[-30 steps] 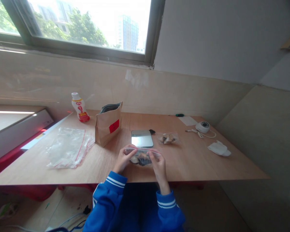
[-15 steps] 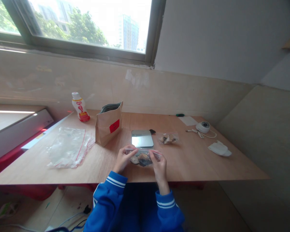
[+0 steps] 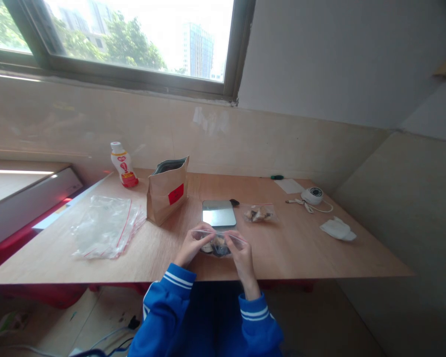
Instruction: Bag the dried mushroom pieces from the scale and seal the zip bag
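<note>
Between my hands is a clear zip bag with dark and pale dried pieces inside, perhaps dried mushrooms. My left hand pinches the bag's top edge on the left. My right hand pinches the same edge a short way to the right, its thumb and fingers pressed together. Just beyond the bag lies a flat scale with a shiny plate. A second zip bag of similar pieces rests to the right of the scale, with a small dark piece beside the scale's far corner.
Left of the scale stands an open brown paper pouch with a red label. Behind it is a white and red bottle. Flat clear bags lie at left. On the right are a white device with a cable and a crumpled tissue.
My right hand has slid left along the bag's top edge, closer to my left hand. The fingers of both hands now nearly meet at the middle of the edge.
</note>
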`<action>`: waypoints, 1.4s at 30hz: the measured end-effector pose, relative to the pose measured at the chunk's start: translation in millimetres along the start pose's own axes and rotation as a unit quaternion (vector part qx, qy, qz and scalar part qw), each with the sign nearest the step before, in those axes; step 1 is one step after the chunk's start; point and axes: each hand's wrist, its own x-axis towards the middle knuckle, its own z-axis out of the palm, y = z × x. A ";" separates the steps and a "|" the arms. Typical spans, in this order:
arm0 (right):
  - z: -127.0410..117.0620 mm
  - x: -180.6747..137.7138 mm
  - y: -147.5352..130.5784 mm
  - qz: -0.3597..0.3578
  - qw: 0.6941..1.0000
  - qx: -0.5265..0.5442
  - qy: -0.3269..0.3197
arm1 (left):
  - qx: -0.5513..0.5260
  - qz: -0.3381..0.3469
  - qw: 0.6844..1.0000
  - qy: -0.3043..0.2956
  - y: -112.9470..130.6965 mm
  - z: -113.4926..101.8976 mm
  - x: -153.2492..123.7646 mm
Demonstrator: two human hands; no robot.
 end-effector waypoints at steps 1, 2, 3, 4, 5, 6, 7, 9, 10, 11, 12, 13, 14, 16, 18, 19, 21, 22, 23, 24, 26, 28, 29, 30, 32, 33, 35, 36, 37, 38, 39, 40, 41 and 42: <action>0.5 0.2 0.9 -0.006 1.000 -0.005 0.010 | 0.010 0.003 1.000 0.003 -0.1 0.0 0.0; 1.0 0.3 1.5 -0.010 1.000 -0.010 0.016 | 0.015 0.003 1.000 0.004 -0.2 0.0 0.0; 1.4 0.3 1.9 -0.014 1.000 -0.013 0.019 | 0.015 0.003 1.000 0.003 -0.4 -0.1 0.1; 1.8 0.0 1.9 -0.016 1.000 -0.017 0.021 | 0.015 0.004 1.000 0.003 -0.7 -0.2 0.1; 2.4 -0.4 1.5 -0.018 0.999 -0.021 0.024 | 0.015 0.007 1.000 0.004 -1.0 -0.4 0.2; 3.1 -1.0 0.9 -0.019 0.999 -0.027 0.029 | 0.018 0.011 1.000 0.007 -1.3 -0.5 0.2; 4.0 -1.5 0.1 -0.019 0.999 -0.034 0.037 | 0.022 0.017 1.000 0.013 -1.6 -0.7 0.3; 6.4 -2.3 -1.7 -0.017 0.998 -0.044 0.050 | 0.030 0.027 0.999 0.028 -2.2 -1.0 0.4; 7.8 -2.4 -2.5 -0.017 0.997 -0.045 0.054 | 0.032 0.029 0.998 0.035 -2.3 -1.2 0.4; 9.2 -2.2 -3.2 -0.019 0.997 -0.044 0.056 | 0.032 0.029 0.998 0.041 -2.3 -1.3 0.4; 10.4 -1.8 -3.8 -0.021 0.997 -0.039 0.055 | 0.029 0.027 0.998 0.044 -2.1 -1.4 0.4; 11.6 -1.1 -4.3 -0.023 0.998 -0.033 0.052 | 0.024 0.023 0.998 0.044 -1.6 -1.5 0.4; 12.5 -0.2 -4.7 -0.023 0.998 -0.026 0.049 | 0.018 0.017 0.999 0.041 -1.0 -1.5 0.3; 13.7 1.9 -5.4 -0.017 0.999 -0.010 0.037 | 0.005 0.010 0.999 0.035 0.6 -1.3 0.3; 14.5 4.0 -5.9 -0.004 1.000 0.006 0.021 | -0.004 0.010 0.999 0.031 2.0 -1.1 0.3; 14.9 5.0 -6.2 0.002 1.000 0.012 0.014 | -0.006 0.013 0.999 0.031 2.4 -0.9 0.3; 16.0 6.6 -6.7 0.009 1.000 0.015 0.005 | -0.002 0.016 0.999 0.031 2.6 -0.7 0.5; 16.7 7.3 -7.0 0.009 1.000 0.009 0.005 | 0.003 0.017 0.999 0.032 2.4 -0.6 0.6; 17.6 7.8 -7.2 0.006 1.000 -0.001 0.006 | 0.010 0.018 0.999 0.035 2.3 -0.5 0.6; 18.6 8.2 -7.4 0.000 1.000 -0.011 0.005 | 0.018 0.019 0.999 0.039 2.2 -0.3 0.5; 20.6 8.7 -7.5 -0.018 0.999 -0.029 0.000 | 0.032 0.021 0.998 0.045 2.3 0.1 0.3; 22.0 8.7 -7.1 -0.032 0.999 -0.036 -0.007 | 0.043 0.025 0.997 0.052 3.2 0.6 -0.1; 22.5 8.6 -6.7 -0.035 0.999 -0.038 -0.009 | 0.048 0.027 0.997 0.054 3.8 0.8 -0.3; 22.8 8.4 -6.2 -0.035 0.998 -0.042 -0.007 | 0.053 0.030 0.997 0.055 4.4 1.0 -0.5; 23.4 7.7 -4.7 -0.034 0.998 -0.053 0.003 | 0.061 0.034 0.996 0.054 5.5 1.1 -0.9; 23.8 7.3 -3.9 -0.034 0.998 -0.060 0.011 | 0.065 0.036 0.996 0.052 5.8 1.0 -1.1; 25.2 6.3 -2.6 -0.035 0.997 -0.069 0.025 | 0.068 0.038 0.996 0.050 5.7 0.4 -1.5; 26.2 5.7 -2.3 -0.035 0.996 -0.071 0.033 | 0.068 0.036 0.996 0.050 5.5 0.0 -1.6; 27.3 5.2 -2.2 -0.036 0.996 -0.072 0.038 | 0.068 0.035 0.996 0.051 5.2 -0.3 -1.8; 28.6 4.8 -2.3 -0.038 0.996 -0.073 0.044 | 0.068 0.033 0.996 0.052 4.9 -0.5 -1.9; 29.8 4.3 -2.6 -0.041 0.995 -0.072 0.049 | 0.068 0.031 0.996 0.053 4.7 -0.6 -1.9; 30.9 3.9 -3.0 -0.046 0.995 -0.072 0.053 | 0.067 0.031 0.996 0.054 4.6 -0.5 -1.9; 31.7 3.5 -3.6 -0.049 0.995 -0.071 0.055 | 0.066 0.032 0.996 0.055 4.7 -0.2 -1.8; 32.2 3.1 -4.1 -0.053 0.995 -0.069 0.054 | 0.063 0.033 0.996 0.055 4.7 0.1 -1.7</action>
